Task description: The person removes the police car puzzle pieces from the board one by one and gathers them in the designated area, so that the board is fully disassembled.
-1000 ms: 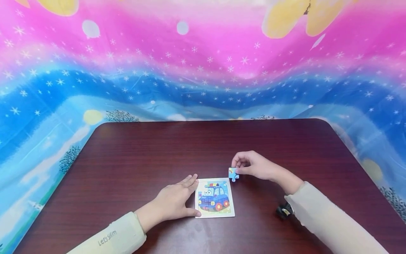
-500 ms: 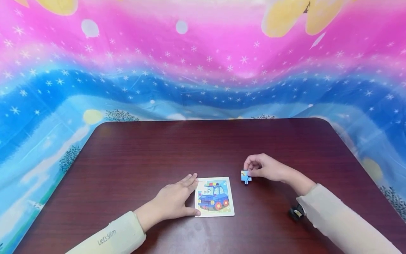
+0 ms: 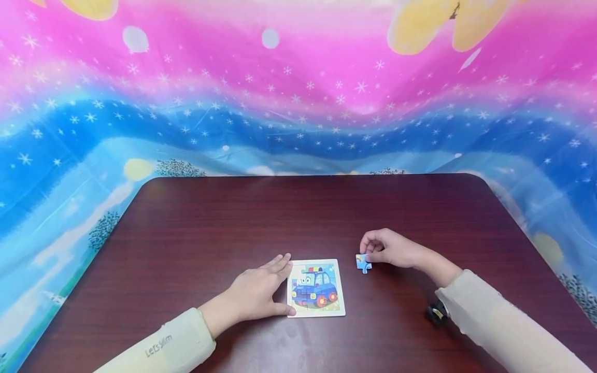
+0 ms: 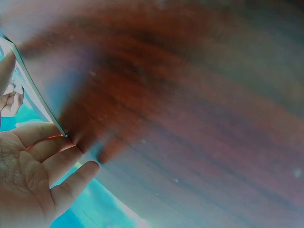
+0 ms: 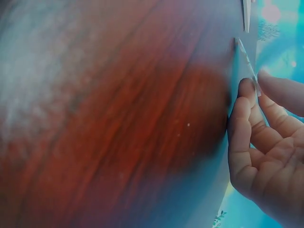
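Observation:
A white-framed jigsaw puzzle [image 3: 317, 290] with a blue cartoon car lies on the table; a pale bare patch shows at its upper left corner. My left hand [image 3: 254, 292] rests along the puzzle's left side, fingers extended by the top corner and thumb on the lower one. In the left wrist view, the extended fingers of the left hand [image 4: 42, 161] touch the frame's edge. Right of the puzzle and apart from it, my right hand [image 3: 389, 248] pinches a light-blue jigsaw piece [image 3: 363, 262]. The right wrist view shows this piece [image 5: 248, 61] edge-on between thumb and fingers.
The dark red-brown wooden table [image 3: 224, 223] extends all around the puzzle. Behind it hangs a pink and blue patterned cloth [image 3: 298, 103]. A small black device [image 3: 437, 313] sits at the right sleeve's cuff.
My right hand has moved right with the jigsaw piece, from the puzzle's upper right corner to a spot apart from it. The left hand has stayed in place.

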`<state>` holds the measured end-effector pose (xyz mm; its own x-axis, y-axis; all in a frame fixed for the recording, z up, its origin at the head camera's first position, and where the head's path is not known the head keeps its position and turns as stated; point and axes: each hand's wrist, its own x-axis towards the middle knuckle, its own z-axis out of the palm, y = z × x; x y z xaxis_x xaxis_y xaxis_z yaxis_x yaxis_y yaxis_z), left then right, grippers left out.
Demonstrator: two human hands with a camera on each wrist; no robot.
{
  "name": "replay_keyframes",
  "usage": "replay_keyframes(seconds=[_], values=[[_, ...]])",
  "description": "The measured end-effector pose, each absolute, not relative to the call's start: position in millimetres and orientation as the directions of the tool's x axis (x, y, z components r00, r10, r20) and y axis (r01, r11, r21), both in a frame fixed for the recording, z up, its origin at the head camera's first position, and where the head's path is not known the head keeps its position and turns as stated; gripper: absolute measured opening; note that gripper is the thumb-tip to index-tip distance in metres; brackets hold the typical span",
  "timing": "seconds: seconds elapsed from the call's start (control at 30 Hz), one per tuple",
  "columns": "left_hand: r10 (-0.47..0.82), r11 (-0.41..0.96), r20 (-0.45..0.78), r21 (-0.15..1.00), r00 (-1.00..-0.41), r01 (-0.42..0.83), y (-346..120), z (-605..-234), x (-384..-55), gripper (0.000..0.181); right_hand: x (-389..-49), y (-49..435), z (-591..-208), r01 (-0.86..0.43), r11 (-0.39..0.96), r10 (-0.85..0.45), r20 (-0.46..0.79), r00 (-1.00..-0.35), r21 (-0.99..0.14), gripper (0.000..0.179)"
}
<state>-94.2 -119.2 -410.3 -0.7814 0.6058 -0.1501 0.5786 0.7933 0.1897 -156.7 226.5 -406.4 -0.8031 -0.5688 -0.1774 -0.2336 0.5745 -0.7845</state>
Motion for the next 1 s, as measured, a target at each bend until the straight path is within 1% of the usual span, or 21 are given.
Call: replay_keyframes(seconds=[0.27, 0.47, 0.6, 0.87, 1.0], values=[[0.608, 0.791, -0.150, 0.192, -0.780, 0.580, -119.0, -410.8, -95.4, 0.098, -160.2, 233.5, -404.2, -0.259, 0.624, -0.543, -0.170, -0.823, -0.737, 0.009], [0.606, 0.793, -0.152, 0.190, -0.781, 0.579, -119.5, -411.3, -95.4, 0.098, -159.9, 228.8, -401.3, -0.289, 0.617, -0.553, -0.143, -0.821, -0.732, 0.009], [0.605, 0.794, -0.150, 0.190, -0.782, 0.578, -119.6, -410.9, -95.5, 0.099, -159.3, 215.1, -399.4, -0.325, 0.593, -0.588, -0.120, -0.800, -0.737, 0.010], [0.601, 0.797, -0.154, 0.188, -0.784, 0.574, -119.8, -410.5, -94.4, 0.098, -160.1, 175.8, -397.2, -0.363, 0.576, -0.639, -0.127, -0.758, -0.732, 0.012], [0.600, 0.798, -0.160, 0.192, -0.784, 0.571, -119.7, -410.2, -94.4, 0.098, -162.2, 157.4, -398.5, -0.402, 0.557, -0.677, -0.117, -0.727, -0.727, 0.014]])
